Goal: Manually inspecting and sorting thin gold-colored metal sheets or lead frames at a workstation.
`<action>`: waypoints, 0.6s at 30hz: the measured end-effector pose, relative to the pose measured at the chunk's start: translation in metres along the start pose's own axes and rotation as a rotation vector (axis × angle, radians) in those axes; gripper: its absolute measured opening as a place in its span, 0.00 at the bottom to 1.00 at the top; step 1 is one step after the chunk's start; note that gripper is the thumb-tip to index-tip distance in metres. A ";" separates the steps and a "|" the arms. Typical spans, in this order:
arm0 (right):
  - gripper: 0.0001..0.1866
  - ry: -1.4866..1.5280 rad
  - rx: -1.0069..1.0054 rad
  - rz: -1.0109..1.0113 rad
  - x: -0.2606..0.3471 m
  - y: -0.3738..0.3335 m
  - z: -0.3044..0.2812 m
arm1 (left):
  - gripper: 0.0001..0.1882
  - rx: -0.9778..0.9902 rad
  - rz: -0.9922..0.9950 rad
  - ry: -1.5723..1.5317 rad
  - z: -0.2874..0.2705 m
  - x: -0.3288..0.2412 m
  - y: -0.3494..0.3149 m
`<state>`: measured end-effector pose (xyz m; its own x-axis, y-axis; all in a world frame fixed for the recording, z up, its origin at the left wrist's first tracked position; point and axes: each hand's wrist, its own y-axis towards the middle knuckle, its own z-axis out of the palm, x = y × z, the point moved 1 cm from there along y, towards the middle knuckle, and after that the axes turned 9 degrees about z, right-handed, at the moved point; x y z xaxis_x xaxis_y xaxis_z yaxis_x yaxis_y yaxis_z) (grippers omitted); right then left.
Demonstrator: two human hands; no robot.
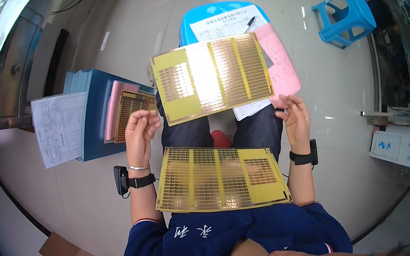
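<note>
A yellow printed circuit board panel [229,75] with rows of copper patterns lies over the blue stool and papers in front of my knees, one column glaring with light. My left hand [142,126] is beside its near left corner, fingers loosely bent and apart, with a gap to the panel. Close to the near right corner is my right hand [294,110], fingers spread and holding nothing visible; whether a fingertip touches the edge or the pink paper is unclear. A second similar panel [217,178] rests across my lap, between my forearms.
The blue stool [188,28] bears a white form [222,23], a pen [250,24] and pink paper [284,59]. To the left stand a dark blue folder stack [94,122], a printed sheet [61,130] and brown panels [132,112]. Another blue stool [344,17] is at right.
</note>
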<state>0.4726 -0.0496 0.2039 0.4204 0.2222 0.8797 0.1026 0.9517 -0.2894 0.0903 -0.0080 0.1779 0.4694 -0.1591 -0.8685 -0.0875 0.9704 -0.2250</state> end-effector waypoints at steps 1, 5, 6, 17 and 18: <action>0.12 -0.052 -0.168 -0.070 0.004 0.004 0.006 | 0.07 -0.048 0.001 -0.009 -0.001 0.003 0.004; 0.17 -0.709 -0.246 -0.217 -0.002 0.018 0.005 | 0.16 0.034 -0.013 -0.019 0.013 0.012 0.014; 0.17 -0.709 -0.242 -0.218 -0.001 0.019 0.009 | 0.20 0.026 -0.030 0.003 0.019 0.012 0.014; 0.20 -1.302 -0.275 -0.407 -0.004 0.024 0.022 | 0.18 0.086 -0.096 0.123 0.016 0.020 0.021; 0.20 -1.232 -0.348 -0.394 -0.003 0.025 0.015 | 0.17 0.070 -0.101 0.138 0.015 0.020 0.020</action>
<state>0.4604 -0.0228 0.1995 -0.7524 0.1676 0.6370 0.3282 0.9339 0.1419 0.1113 0.0108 0.1631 0.3469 -0.2752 -0.8966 0.0176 0.9577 -0.2871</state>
